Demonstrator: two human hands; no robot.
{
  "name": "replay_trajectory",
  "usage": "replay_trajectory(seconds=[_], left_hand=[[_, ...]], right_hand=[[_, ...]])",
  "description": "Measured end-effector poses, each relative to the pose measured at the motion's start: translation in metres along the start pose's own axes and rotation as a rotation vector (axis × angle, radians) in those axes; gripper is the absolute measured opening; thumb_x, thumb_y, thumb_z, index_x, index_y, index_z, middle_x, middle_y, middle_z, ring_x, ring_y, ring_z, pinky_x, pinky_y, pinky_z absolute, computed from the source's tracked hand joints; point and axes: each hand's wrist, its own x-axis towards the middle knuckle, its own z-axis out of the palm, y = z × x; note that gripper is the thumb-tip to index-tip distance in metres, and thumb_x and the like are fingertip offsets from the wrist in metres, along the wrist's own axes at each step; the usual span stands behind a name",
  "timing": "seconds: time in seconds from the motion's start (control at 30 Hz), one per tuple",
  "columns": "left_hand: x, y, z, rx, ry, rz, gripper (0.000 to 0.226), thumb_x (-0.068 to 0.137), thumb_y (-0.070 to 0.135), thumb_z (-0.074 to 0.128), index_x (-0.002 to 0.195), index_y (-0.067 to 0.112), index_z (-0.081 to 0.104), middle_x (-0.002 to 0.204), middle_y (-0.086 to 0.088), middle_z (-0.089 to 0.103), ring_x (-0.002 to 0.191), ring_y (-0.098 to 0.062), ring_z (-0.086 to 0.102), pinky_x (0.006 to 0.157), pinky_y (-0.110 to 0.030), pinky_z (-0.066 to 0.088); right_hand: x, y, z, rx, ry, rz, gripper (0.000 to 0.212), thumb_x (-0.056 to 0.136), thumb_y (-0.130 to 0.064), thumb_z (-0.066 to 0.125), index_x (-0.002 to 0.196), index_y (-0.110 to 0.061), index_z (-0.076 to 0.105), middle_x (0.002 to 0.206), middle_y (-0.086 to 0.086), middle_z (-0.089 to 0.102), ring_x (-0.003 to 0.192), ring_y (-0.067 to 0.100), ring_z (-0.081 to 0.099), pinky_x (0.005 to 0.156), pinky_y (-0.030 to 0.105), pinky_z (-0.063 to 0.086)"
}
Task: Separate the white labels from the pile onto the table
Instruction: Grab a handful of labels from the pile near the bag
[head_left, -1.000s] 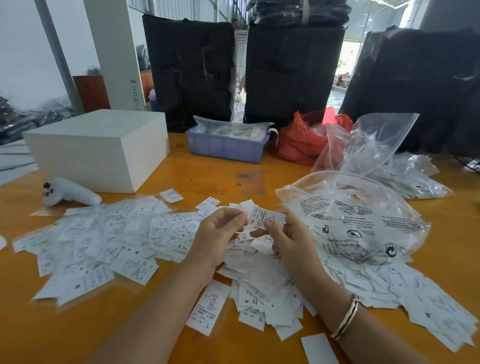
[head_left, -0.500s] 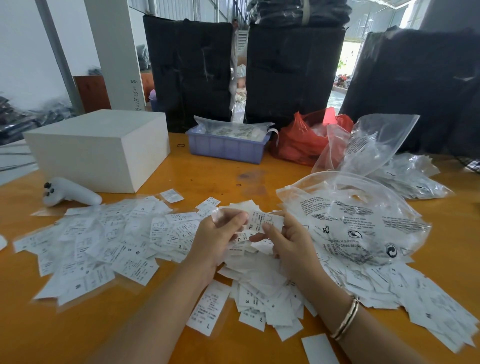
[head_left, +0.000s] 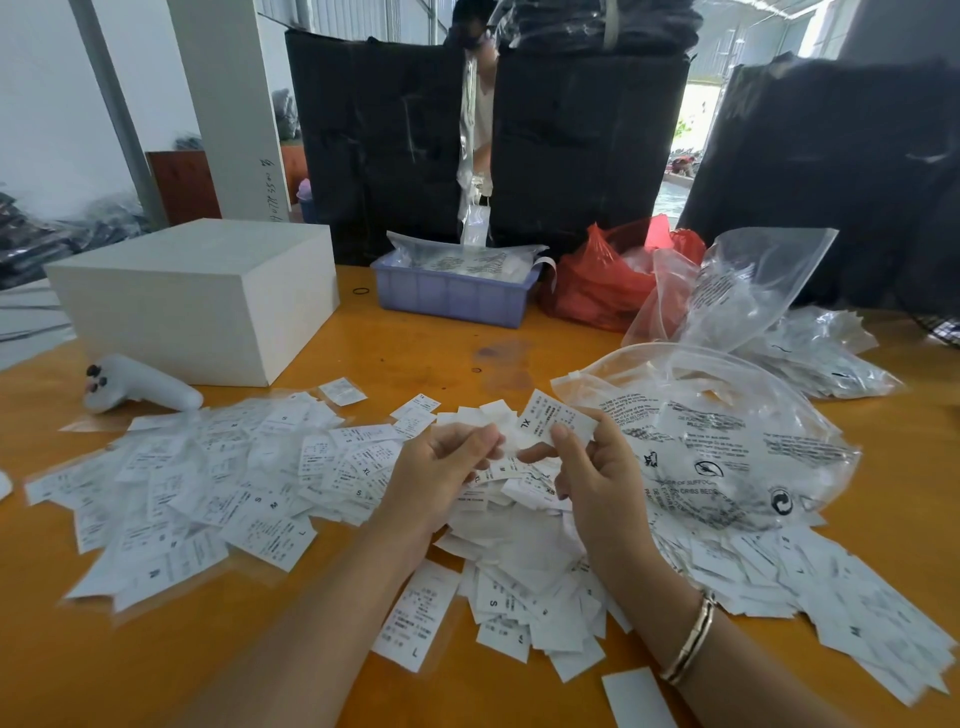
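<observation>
Two hands work above the pile of white labels (head_left: 519, 566) on the orange desk (head_left: 415, 353): the right hand (head_left: 602, 483) pinches an XL label (head_left: 550, 421), the left hand (head_left: 441, 473) pinches a blank label (head_left: 501, 441). Just right, a clear printed bag (head_left: 727, 447) overlaps the pile; sorted labels (head_left: 208, 483) spread left, near a white controller (head_left: 140, 387) and white box (head_left: 202, 296).

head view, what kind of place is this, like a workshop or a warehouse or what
Probably a garment packing or warehouse floor. Size-printed white labels are heaped on an orange table, clear plastic bags lie beside them, and large black-wrapped bales stand behind.
</observation>
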Motion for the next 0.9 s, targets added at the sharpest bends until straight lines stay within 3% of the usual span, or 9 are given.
replay_trajectory(seconds=[0.1, 0.23, 0.33, 0.47, 0.63, 0.8, 0.9], left_hand=[[0.0004, -0.0005, 0.0002, 0.007, -0.004, 0.003, 0.022, 0.082, 0.039, 0.064, 0.081, 0.02, 0.074, 0.076, 0.009, 0.073, 0.068, 0.004, 0.062, 0.063, -0.008, 0.049], [-0.0011, 0.001, 0.0006, 0.009, -0.005, 0.007, 0.024, 0.079, 0.043, 0.063, 0.08, 0.021, 0.073, 0.076, 0.01, 0.073, 0.068, 0.004, 0.063, 0.063, -0.008, 0.049], [-0.0021, 0.0021, 0.0008, 0.003, -0.022, 0.015, 0.028, 0.074, 0.047, 0.063, 0.076, 0.021, 0.073, 0.075, 0.009, 0.073, 0.068, 0.003, 0.063, 0.063, -0.008, 0.048], [-0.0009, 0.0011, -0.0003, 0.012, -0.014, -0.005, 0.033, 0.07, 0.052, 0.064, 0.076, 0.02, 0.073, 0.069, 0.009, 0.069, 0.066, 0.001, 0.062, 0.064, -0.01, 0.05], [-0.0002, 0.0013, -0.0016, -0.044, -0.041, -0.036, 0.007, 0.084, 0.026, 0.07, 0.086, 0.022, 0.075, 0.071, 0.008, 0.071, 0.064, 0.0, 0.065, 0.057, -0.012, 0.05], [-0.0003, 0.002, -0.0022, -0.082, -0.066, -0.061, 0.012, 0.082, 0.026, 0.07, 0.09, 0.02, 0.076, 0.078, 0.001, 0.071, 0.073, -0.008, 0.065, 0.068, -0.019, 0.05], [-0.0006, 0.0004, -0.002, -0.012, -0.058, -0.031, 0.007, 0.084, 0.02, 0.07, 0.089, 0.023, 0.074, 0.076, 0.005, 0.073, 0.069, -0.005, 0.067, 0.062, -0.014, 0.05]], right_hand=[[-0.0006, -0.0011, 0.0019, -0.016, -0.008, -0.001, 0.008, 0.092, -0.029, 0.054, 0.099, -0.026, 0.057, 0.075, 0.0, 0.073, 0.057, 0.049, 0.046, 0.045, 0.033, 0.034], [-0.0006, -0.0008, 0.0036, -0.078, -0.028, 0.002, 0.003, 0.095, -0.021, 0.053, 0.096, -0.023, 0.056, 0.075, -0.003, 0.073, 0.052, 0.045, 0.046, 0.049, 0.042, 0.036], [-0.0005, -0.0016, 0.0035, -0.094, -0.041, 0.009, 0.004, 0.095, -0.02, 0.053, 0.097, -0.022, 0.056, 0.074, -0.002, 0.073, 0.052, 0.044, 0.047, 0.048, 0.041, 0.036], [-0.0007, 0.0001, 0.0033, -0.108, -0.142, 0.067, 0.006, 0.095, -0.016, 0.053, 0.097, -0.02, 0.057, 0.068, 0.0, 0.072, 0.053, 0.03, 0.046, 0.047, 0.035, 0.034], [-0.0008, 0.0021, 0.0016, -0.067, -0.226, 0.12, 0.016, 0.096, -0.007, 0.049, 0.095, -0.02, 0.058, 0.058, 0.002, 0.064, 0.053, 0.027, 0.044, 0.042, 0.021, 0.033], [0.0005, 0.0026, 0.0003, -0.079, -0.21, 0.142, 0.02, 0.097, -0.007, 0.047, 0.103, -0.024, 0.055, 0.054, -0.002, 0.059, 0.044, 0.01, 0.043, 0.045, 0.019, 0.035], [-0.0007, 0.0003, 0.0009, -0.15, -0.236, 0.118, 0.025, 0.097, -0.007, 0.047, 0.109, -0.029, 0.055, 0.053, -0.006, 0.057, 0.043, 0.001, 0.043, 0.046, 0.014, 0.036]])
